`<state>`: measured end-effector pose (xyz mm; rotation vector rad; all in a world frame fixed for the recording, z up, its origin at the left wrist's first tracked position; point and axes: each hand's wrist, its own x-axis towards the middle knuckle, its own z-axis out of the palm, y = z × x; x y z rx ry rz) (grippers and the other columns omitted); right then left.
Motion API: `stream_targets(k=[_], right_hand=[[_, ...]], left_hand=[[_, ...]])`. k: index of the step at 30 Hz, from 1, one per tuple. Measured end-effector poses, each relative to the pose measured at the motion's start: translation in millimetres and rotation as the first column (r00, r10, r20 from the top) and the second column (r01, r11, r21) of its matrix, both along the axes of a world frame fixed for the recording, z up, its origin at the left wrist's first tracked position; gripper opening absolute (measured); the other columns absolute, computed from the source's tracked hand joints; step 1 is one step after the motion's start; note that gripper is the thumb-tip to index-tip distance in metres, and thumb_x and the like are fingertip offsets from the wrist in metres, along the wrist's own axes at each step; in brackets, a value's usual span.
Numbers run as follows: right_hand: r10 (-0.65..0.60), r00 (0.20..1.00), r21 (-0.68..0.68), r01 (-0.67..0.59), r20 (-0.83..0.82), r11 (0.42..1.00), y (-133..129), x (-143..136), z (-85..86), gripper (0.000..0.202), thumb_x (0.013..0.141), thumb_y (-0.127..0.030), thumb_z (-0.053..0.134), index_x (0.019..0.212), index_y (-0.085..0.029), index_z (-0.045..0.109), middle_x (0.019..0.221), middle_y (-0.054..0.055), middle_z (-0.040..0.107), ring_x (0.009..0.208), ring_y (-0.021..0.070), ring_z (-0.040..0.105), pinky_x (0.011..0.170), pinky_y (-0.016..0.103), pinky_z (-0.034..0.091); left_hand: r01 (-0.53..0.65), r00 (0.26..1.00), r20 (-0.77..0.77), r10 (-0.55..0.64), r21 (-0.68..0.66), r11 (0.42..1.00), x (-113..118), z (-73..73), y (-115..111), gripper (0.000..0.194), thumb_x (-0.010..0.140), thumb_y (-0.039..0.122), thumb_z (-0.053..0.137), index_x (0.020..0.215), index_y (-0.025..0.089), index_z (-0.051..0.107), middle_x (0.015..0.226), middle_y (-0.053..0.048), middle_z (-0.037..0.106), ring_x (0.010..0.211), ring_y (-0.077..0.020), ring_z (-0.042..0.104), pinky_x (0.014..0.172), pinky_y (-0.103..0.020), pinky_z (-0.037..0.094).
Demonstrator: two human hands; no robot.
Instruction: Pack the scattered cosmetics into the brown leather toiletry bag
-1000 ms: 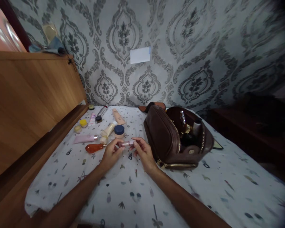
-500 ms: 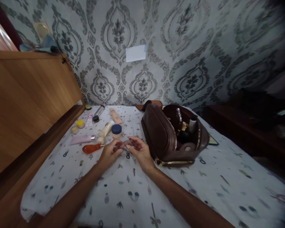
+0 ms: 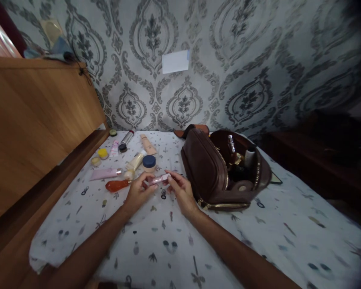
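Note:
A small pink tube with a white end (image 3: pixel 160 179) is held level between both hands. My left hand (image 3: pixel 140 189) pinches its pink end, and my right hand (image 3: pixel 180 192) has its fingers closed on the white end. Just left of my left hand lies an orange bottle (image 3: pixel 117 185). Behind the hands stands a jar with a dark blue lid (image 3: pixel 149 162), beside a cream-coloured tube (image 3: pixel 136 161). To the right of my right hand sits an open brown bag (image 3: pixel 204 164) with a silver-capped tube (image 3: pixel 231 143) and a white-and-black bottle (image 3: pixel 249 157) inside.
Farther left on the patterned white cloth (image 3: pixel 150 245) lie a lilac tube (image 3: pixel 106 173), a yellow-lidded jar (image 3: pixel 102 153) and a beige tube (image 3: pixel 148 144). A wooden panel (image 3: pixel 42 120) borders the left side. Patterned wallpaper (image 3: pixel 183 102) rises behind.
The small tube, mostly covered by fingers before, now shows clearly between both hands. The whole view has shifted slightly; the bag and the laid-out items stay in place on the cloth.

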<state>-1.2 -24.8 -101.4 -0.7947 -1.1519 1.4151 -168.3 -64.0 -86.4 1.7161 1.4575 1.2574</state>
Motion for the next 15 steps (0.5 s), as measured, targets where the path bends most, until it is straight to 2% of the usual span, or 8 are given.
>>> stream_targets(k=[6, 15], right_hand=[[0.06, 0.997, -0.071, -0.057, 0.053, 0.996, 1.9, 1.2, -7.4, 0.049, 0.078, -0.049, 0.068, 0.115, -0.016, 0.07, 0.069, 0.002, 0.067, 0.049, 0.0117, 0.052, 0.046, 0.024, 0.039], [0.093, 0.992, -0.054, -0.088, 0.089, 0.995, 2.3, 0.6, -9.1, 0.05, 0.079, -0.049, 0.068, 0.117, -0.017, 0.068, 0.07, 0.003, 0.07, 0.051, 0.0139, 0.055, 0.05, 0.027, 0.044]], left_hand=[[-0.004, 0.997, 0.074, 0.002, 0.03, 1.0, 2.9, 3.3, -2.4, 0.02, 0.079, 0.027, 0.064, 0.098, 0.019, 0.063, 0.095, -0.002, 0.068, 0.082, -0.0151, 0.06, 0.068, -0.024, 0.046], [-0.02, 0.995, 0.101, 0.018, 0.013, 1.0, 3.7, 6.8, -4.6, 0.021, 0.077, 0.026, 0.066, 0.096, 0.018, 0.063, 0.095, -0.003, 0.068, 0.081, -0.0162, 0.061, 0.067, -0.025, 0.045]])
